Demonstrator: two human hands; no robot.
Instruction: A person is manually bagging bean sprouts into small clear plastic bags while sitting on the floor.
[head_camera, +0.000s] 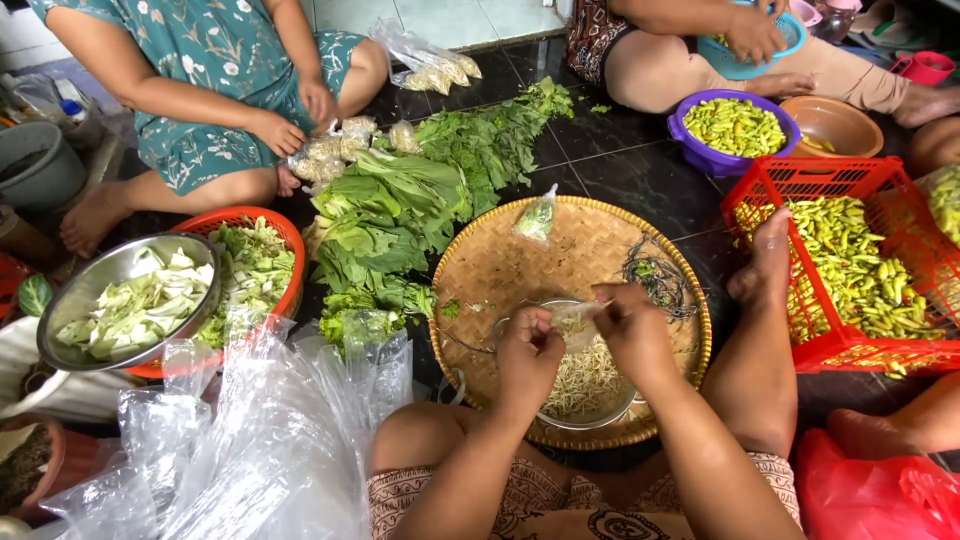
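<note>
Hands at lower centre of the frame: the left hand (530, 350) and the right hand (632, 330) pinch between them a small clear plastic bag (577, 322), fingers closed narrowly on its mouth, just above a round metal bowl of pale bean sprouts (585, 385). The bowl rests on a wide round woven bamboo tray (520, 260), which also carries a tangle of dark rubber bands (655, 275) and one filled clear packet of greens (537, 217).

Judged from the grip, the step in hand is opening or filling the bag with sprouts; the next move calls for one hand to keep the mouth spread while the other reaches into the bowl.

At lower left lies a heap of empty clear plastic bags (250, 440). At left, a steel bowl of cut cabbage (130, 300) sits against an orange plastic basket of chopped greens (260, 262). Loose leafy greens (400, 210) lie on the dark tiled floor at centre. At right, a red plastic crate (850, 270) and a purple plastic bowl (735, 128) both hold green chillies.
</note>
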